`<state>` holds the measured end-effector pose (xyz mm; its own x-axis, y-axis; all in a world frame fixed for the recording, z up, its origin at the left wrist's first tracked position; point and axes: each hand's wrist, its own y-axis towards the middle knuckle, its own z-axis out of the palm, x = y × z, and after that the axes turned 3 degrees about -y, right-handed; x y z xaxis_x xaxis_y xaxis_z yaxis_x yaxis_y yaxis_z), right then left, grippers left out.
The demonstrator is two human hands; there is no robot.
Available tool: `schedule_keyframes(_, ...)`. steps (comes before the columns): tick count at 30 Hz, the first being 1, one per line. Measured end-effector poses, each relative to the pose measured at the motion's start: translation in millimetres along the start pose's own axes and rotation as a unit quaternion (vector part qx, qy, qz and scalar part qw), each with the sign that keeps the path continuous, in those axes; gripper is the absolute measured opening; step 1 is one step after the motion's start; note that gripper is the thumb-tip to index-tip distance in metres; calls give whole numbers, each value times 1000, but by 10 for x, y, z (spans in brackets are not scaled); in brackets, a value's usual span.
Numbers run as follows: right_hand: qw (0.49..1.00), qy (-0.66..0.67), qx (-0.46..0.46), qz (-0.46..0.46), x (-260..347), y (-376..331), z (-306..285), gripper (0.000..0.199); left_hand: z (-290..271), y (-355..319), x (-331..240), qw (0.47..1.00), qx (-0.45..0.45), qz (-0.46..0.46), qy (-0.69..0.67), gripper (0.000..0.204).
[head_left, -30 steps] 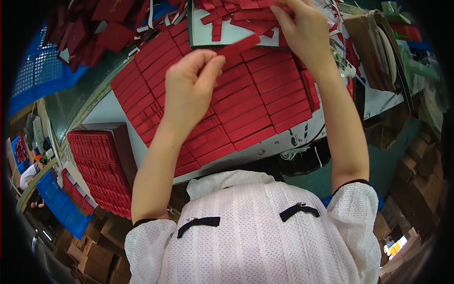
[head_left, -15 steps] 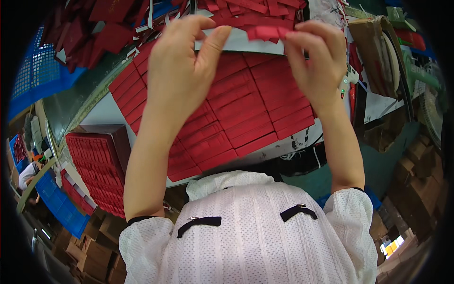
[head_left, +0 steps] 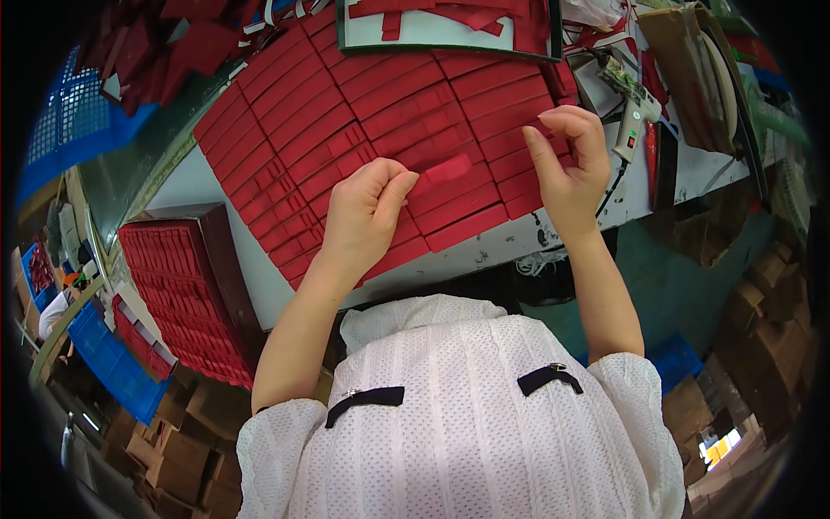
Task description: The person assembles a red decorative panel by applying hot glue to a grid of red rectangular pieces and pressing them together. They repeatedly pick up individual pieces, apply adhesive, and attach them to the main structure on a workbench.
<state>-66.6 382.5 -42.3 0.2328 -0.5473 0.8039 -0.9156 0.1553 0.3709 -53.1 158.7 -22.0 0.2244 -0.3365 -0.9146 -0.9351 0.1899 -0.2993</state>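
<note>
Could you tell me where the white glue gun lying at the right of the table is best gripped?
Probably by its handle: the glue gun lies flat to the right of the red boxes, handle toward the table edge. The right hand, nearest it, could come from that near side.

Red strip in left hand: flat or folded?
Flat: the red strip sticks out straight from the left hand over the red boxes.

White worktable here, its surface mostly covered by rows of flat red boxes laid edge to edge. A tray of red strips sits at the far side, and a white glue gun lies right of the boxes (cord trailing).
</note>
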Motion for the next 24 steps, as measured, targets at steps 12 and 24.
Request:
schedule_keyframes(12, 997, 21, 16, 69, 9, -203, 26, 20, 146, 34, 11, 989, -52, 25, 135, 19)
schedule_keyframes(24, 974, -204, 97, 23, 172, -69, 229, 43, 101, -66, -58, 985, -51, 16, 162, 19)
